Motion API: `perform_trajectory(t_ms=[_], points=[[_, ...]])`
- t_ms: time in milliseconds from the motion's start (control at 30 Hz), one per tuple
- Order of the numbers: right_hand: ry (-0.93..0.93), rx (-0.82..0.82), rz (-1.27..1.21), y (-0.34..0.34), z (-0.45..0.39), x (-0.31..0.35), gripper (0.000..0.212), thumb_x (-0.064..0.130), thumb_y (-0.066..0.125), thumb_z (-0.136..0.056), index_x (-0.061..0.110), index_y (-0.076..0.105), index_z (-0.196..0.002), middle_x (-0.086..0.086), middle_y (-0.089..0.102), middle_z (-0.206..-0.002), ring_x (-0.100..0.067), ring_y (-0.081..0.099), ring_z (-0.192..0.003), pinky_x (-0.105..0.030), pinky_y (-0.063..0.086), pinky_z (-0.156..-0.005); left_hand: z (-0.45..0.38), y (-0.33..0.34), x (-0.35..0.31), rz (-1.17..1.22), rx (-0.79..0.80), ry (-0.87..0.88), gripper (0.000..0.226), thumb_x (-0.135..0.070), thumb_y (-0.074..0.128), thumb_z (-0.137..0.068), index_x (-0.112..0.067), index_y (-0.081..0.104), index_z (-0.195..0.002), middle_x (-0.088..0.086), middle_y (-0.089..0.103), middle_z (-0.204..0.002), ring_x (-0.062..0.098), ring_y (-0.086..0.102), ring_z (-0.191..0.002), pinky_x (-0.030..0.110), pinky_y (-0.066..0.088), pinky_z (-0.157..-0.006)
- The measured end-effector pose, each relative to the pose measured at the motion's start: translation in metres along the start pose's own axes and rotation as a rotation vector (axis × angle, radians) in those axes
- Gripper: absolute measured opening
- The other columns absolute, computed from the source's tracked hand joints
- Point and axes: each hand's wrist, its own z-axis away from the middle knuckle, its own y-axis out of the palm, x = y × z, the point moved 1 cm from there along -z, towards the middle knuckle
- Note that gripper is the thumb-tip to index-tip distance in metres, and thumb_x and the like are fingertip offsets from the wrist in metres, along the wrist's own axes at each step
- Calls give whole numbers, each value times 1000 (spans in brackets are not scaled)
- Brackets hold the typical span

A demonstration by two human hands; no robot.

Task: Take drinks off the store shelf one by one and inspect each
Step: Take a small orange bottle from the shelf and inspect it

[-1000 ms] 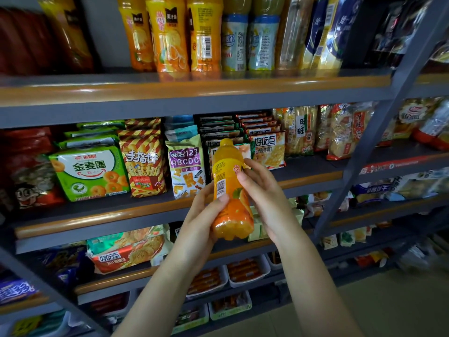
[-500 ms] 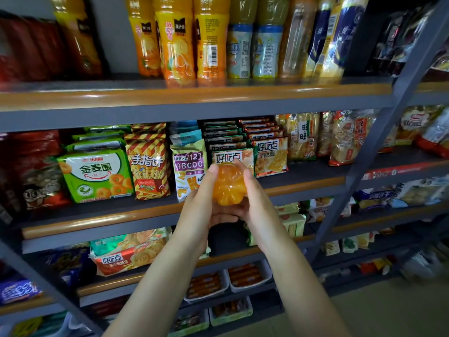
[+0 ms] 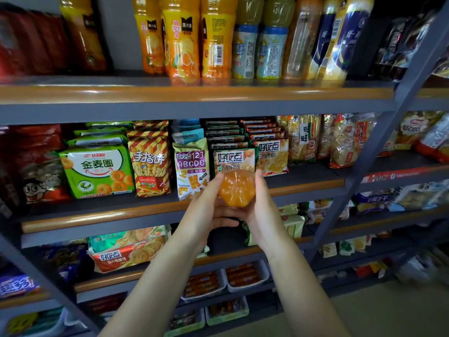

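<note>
An orange juice bottle is held in front of the snack shelf, tipped so its ribbed bottom faces me and its cap and label are hidden. My left hand cups it from the left and below. My right hand presses its right side. On the top shelf stand more drinks: orange juice bottles, pale bottles with blue labels and yellow bottles with dark blue labels.
Snack bags fill the middle shelf right behind the bottle. Lower shelves carry more packets and white trays of sausages. A grey upright post slants across the right side. Floor shows at the bottom right.
The bottle was upright a second ago; both hands have tipped it so its bottom faces me, and have lifted it slightly.
</note>
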Motion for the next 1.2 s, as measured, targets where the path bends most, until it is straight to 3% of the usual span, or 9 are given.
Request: perform_trajectory(t_ms=[167,300,400,600,733,833,967,1133,1200], points=[[-61,-42,114,1,6,-13,17,30,49,-106,28,65,-110,13,58,-125,-16,64,-111,-47,59,-93,-2,-1,18,83,-78,-61,45,-43,62,-96,-22,48,-132,7,63,-121,24,67,-104,31,57,-62],[-37,-115,94,-7,7,-25,31,35,56,-102,36,54,-133,4,64,-129,-19,67,-113,-46,58,-93,-5,-11,33,21,15,9,45,-33,72,-87,-35,50,-127,-2,73,-107,17,74,-93,30,58,-71],[-50,-102,134,-13,7,-19,21,38,54,-101,35,63,-119,6,73,-116,-13,71,-106,-39,57,-94,-6,-15,39,-89,102,52,59,-35,75,-74,-40,50,-127,-4,77,-103,16,74,-94,32,57,-78],[-91,2,331,-17,16,-12,16,38,58,-100,30,72,-103,8,76,-103,-6,70,-99,-26,56,-89,-7,-12,42,-49,62,92,52,-60,60,-78,-37,56,-125,-6,74,-109,8,73,-95,29,60,-77],[-57,36,413,-13,24,-6,30,48,56,-98,22,70,-103,5,62,-60,-10,57,-51,-21,42,-47,-6,-13,44,-147,8,165,64,-76,51,-78,-39,54,-130,-7,71,-113,11,71,-101,33,59,-85],[26,88,338,-8,27,-3,45,60,54,-93,22,62,-117,-15,64,-73,-31,56,-54,-24,37,-37,-4,-11,42,-236,18,221,58,-75,42,-81,-43,51,-128,-9,70,-111,5,70,-95,27,55,-85],[59,90,136,-8,32,9,50,49,51,-98,26,42,-142,-13,63,-125,-36,74,-71,-36,61,-60,0,-5,34,-272,55,249,40,-72,37,-84,-59,45,-121,-24,64,-115,-15,63,-94,15,46,-79],[-72,147,29,-17,41,23,55,45,54,-92,29,42,-144,-10,64,-131,-35,73,-103,-44,60,-88,-3,6,17,-271,132,349,48,-80,32,-88,-57,50,-126,-15,64,-125,4,63,-113,28,54,-85],[-131,182,-74,-18,43,30,49,34,54,-96,28,45,-144,-7,64,-135,-32,68,-117,-44,58,-94,-3,11,7,-282,163,412,46,-74,35,-90,-54,49,-129,-21,63,-123,3,61,-115,22,53,-81]])
